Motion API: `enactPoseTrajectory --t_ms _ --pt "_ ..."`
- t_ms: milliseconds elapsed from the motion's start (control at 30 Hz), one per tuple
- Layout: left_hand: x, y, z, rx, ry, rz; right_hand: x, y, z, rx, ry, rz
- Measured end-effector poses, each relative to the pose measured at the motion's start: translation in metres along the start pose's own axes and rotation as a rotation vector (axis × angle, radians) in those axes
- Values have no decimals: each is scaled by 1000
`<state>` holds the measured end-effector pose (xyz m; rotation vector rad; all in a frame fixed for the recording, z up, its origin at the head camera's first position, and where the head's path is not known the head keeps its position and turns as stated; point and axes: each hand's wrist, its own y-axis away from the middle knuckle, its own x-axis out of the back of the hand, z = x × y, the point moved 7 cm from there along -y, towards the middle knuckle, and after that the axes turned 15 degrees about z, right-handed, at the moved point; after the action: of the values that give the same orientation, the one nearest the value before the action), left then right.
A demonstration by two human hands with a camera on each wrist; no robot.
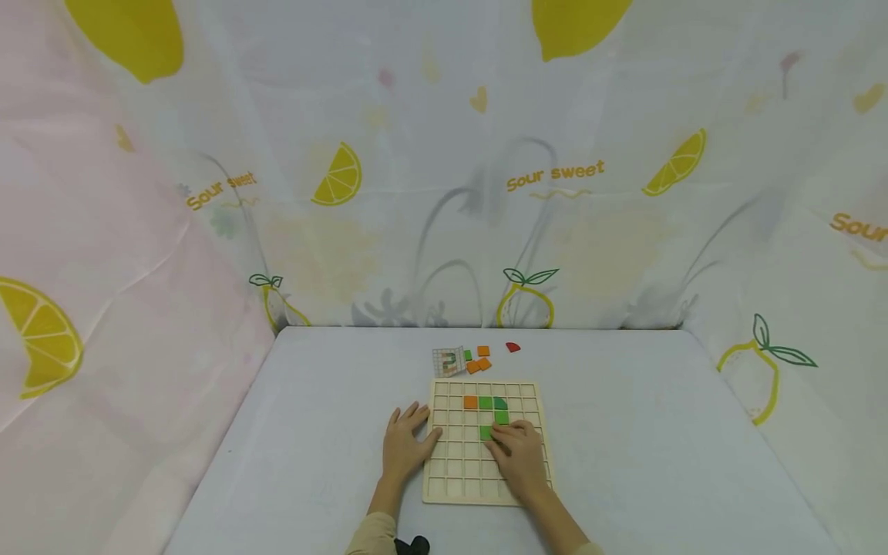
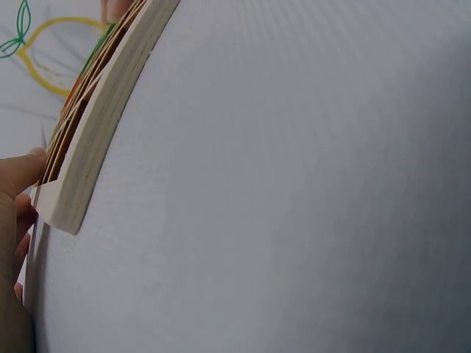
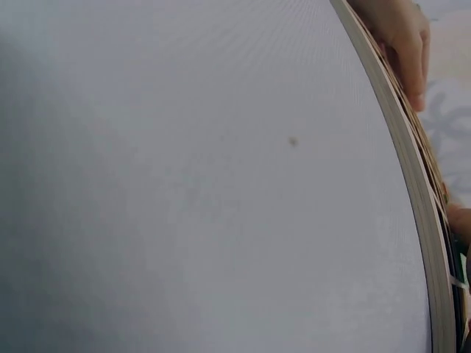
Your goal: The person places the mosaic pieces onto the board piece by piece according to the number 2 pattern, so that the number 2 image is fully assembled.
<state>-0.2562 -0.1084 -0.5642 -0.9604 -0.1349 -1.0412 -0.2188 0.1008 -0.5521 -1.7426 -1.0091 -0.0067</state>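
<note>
A pale wooden grid board [image 1: 454, 487] lies on the table. My left hand [image 1: 405, 445] rests at its left edge, fingers spread, thumb over the rim; the left wrist view shows that thumb [image 2: 26, 170] on the board's corner. With thumb and fingertips, my right hand [image 1: 520, 460] pinches a green square [image 1: 486, 433] at a grid cell. Above it are another green square [image 1: 502, 417], a dark green rounded piece [image 1: 500, 403], a green square [image 1: 485, 402] and an orange square [image 1: 471, 402]. In the right wrist view, the right fingers are mostly cut off at the edge.
Behind the board lie a small pattern card [image 1: 449, 361], several orange squares [image 1: 483, 351], a green piece [image 1: 468, 355] and a red rounded piece [image 1: 512, 347]. A black object [image 1: 414, 546] is at the front edge. Printed cloth surrounds the white table [image 1: 645, 432].
</note>
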Motion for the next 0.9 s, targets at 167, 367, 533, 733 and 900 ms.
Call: enactPoseTrajectory --t_ms 167,367,533,733,900 --pt "-1 1 -2 0 -8 -2 7 1 1 38 16 4" --pt "-2 1 -4 -13 -13 13 10 2 9 21 32 -43" --pt "-2 1 -4 4 -16 3 9 2 13 16 20 -74" --pt "-1 1 -2 15 -7 -6 10 2 13 36 19 -69" --pt "-1 1 -3 18 -6 -7 8 3 15 16 47 -120"
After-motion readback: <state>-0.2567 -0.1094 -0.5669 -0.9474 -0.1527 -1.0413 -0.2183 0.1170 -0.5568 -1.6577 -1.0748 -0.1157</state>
